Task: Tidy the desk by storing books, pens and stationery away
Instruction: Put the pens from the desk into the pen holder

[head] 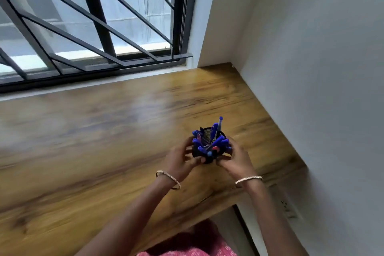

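Pen holder (206,159): one, a black mesh cup, upright, held between both hands over the right part of the desk. Whether its base touches the wood cannot be told.
Pens (218,141): a bunch standing in the cup, fanned outward, nearly all blue-capped. One stands taller at the far side. Motion blur rules out an exact count.
Left hand (178,162): one, fingers curled round the cup's left side, thumb across its near wall, gripping it.
Right hand (236,160): one, fingers curled round the cup's right side, thumb at the near wall, gripping it.
Bangles: two, gold-toned, one on the left wrist (168,179), one on the right wrist (248,181).
Desk (93,147): one, wood grain, fitted into the corner under the window.
Window (93,16): one, dark frame, black bars running slantwise.
Walls (311,68): two white faces meeting at the desk's far right corner.
Wall socket (287,208): one, white, below the desk edge on the right.
Garment (187,252): pink patterned cloth at the bottom edge.
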A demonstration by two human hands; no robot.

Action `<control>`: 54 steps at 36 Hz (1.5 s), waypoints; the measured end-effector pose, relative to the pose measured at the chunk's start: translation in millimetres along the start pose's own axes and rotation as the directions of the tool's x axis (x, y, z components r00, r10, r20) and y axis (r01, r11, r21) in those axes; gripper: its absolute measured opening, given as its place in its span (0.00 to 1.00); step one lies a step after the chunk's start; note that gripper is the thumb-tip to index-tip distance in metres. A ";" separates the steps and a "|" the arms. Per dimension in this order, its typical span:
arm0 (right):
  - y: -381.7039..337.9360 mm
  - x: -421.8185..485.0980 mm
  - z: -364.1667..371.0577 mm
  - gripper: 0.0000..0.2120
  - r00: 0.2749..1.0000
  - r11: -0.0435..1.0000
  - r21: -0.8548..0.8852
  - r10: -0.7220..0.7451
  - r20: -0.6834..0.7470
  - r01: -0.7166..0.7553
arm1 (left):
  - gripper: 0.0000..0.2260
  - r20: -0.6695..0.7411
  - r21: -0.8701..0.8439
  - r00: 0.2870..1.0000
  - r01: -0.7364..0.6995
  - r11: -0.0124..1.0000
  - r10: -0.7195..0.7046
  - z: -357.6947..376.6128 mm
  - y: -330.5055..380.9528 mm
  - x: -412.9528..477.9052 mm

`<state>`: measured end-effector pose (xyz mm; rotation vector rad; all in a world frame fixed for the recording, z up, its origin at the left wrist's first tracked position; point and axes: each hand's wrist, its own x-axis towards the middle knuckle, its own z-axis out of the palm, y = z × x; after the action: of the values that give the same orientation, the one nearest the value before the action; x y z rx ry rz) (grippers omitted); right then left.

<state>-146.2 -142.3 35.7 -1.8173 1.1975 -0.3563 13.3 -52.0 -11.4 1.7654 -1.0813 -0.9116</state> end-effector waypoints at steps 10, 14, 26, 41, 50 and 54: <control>56.5 40.5 -101.2 0.30 0.997 0.995 -0.067 0.071 0.000 -0.071 | 0.28 0.005 -0.050 1.000 0.019 0.999 -0.019 99.2 51.8 51.5; 74.0 62.6 -139.0 0.32 0.997 0.995 -0.069 0.069 0.034 -0.066 | 0.28 -0.042 -0.070 0.999 0.029 0.997 -0.032 137.8 71.6 69.8; 105.0 83.5 -172.7 0.30 0.989 0.997 -0.045 0.065 0.130 -0.060 | 0.29 -0.116 -0.025 0.990 0.078 0.997 -0.081 179.8 85.6 84.0; 120.4 49.9 -144.0 0.19 0.949 0.952 0.029 0.306 -0.081 -0.305 | 0.22 -0.258 -0.140 0.955 0.110 0.984 -0.144 159.0 63.2 21.7; 95.6 -11.3 -58.7 0.13 0.981 0.981 0.015 0.194 -0.016 -0.194 | 0.13 -0.421 -0.178 0.883 0.146 0.973 -0.209 100.4 19.7 -73.4; 60.6 -49.6 -8.6 0.09 0.998 0.996 -0.069 0.059 0.038 -0.057 | 0.10 -0.486 -0.182 0.843 0.158 0.970 -0.229 65.5 -2.3 -131.4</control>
<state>-211.4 -112.5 2.9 -1.8348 1.2452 -0.2482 -91.1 51.0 -18.6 1.8762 -0.4942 -0.5661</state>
